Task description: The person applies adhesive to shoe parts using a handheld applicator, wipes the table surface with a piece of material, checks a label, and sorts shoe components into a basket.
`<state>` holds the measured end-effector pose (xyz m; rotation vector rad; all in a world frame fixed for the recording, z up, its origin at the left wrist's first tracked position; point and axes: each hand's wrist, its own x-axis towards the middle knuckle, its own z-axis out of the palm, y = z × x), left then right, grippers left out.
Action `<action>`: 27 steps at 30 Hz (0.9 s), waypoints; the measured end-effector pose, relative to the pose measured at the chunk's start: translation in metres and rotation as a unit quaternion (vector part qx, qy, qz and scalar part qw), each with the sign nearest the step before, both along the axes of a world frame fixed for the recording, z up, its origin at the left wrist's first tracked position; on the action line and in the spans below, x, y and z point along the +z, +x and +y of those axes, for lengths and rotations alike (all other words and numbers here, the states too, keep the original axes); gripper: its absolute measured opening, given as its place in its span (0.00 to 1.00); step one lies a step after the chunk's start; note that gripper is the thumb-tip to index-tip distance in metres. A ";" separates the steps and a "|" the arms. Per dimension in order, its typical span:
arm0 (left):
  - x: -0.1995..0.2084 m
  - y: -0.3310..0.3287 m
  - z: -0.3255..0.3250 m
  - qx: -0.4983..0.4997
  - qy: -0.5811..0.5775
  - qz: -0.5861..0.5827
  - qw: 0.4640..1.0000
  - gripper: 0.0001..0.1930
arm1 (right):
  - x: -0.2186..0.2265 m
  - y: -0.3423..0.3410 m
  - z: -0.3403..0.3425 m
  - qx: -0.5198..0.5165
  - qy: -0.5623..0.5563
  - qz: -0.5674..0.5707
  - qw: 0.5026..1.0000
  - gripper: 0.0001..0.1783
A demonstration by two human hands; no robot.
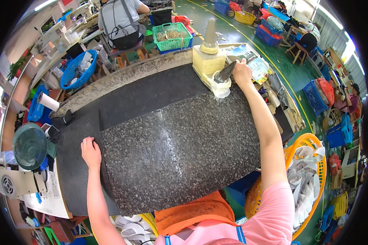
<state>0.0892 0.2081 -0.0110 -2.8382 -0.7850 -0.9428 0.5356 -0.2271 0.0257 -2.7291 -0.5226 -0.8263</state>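
My right hand (243, 72) is closed round a dark, tapered tool (225, 72) at the far right of the worktop. The tool's lower end reaches into a small tub (220, 88) coated in whitish, glue-like residue; its tip is hidden there. Just behind the tub stands a pale yellow block-shaped container (207, 61) with a translucent cone-shaped top (210, 34). On the left, my left hand (91, 153) rests on a black mat (75, 171), its fingers loosely bent and nothing visible in them. It lies beside the edge of a speckled grey stone slab (180, 143).
A green fan (30, 146) stands left of the mat. Printed booklets (257, 67) lie beyond my right hand. Yellow baskets (321, 163) of curved white strips (304, 175) flank me. Several people sit at benches among crates, including a green basket (172, 36).
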 end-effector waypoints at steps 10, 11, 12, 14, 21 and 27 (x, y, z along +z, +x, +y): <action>0.002 0.000 -0.001 0.006 -0.002 0.002 1.000 0.06 | 0.035 0.003 -0.009 -0.057 -0.039 0.032 0.997 0.41; 0.002 0.001 0.000 0.006 -0.002 0.003 1.000 0.06 | 0.033 0.007 -0.012 -0.048 -0.022 0.025 0.998 0.40; 0.001 0.002 0.000 0.005 -0.002 0.005 1.000 0.06 | 0.032 0.015 -0.017 -0.049 -0.022 0.024 0.998 0.40; 0.001 0.006 0.000 0.002 0.001 0.002 1.000 0.06 | 0.031 0.033 -0.026 0.015 0.191 0.194 0.962 0.32; 0.002 0.001 0.000 0.002 0.001 -0.002 1.000 0.07 | 0.049 -0.004 -0.067 -0.030 0.478 0.101 0.872 0.17; -0.002 -0.008 -0.003 0.010 0.001 0.009 1.000 0.07 | 0.073 -0.110 -0.046 0.110 0.092 -0.063 0.988 0.12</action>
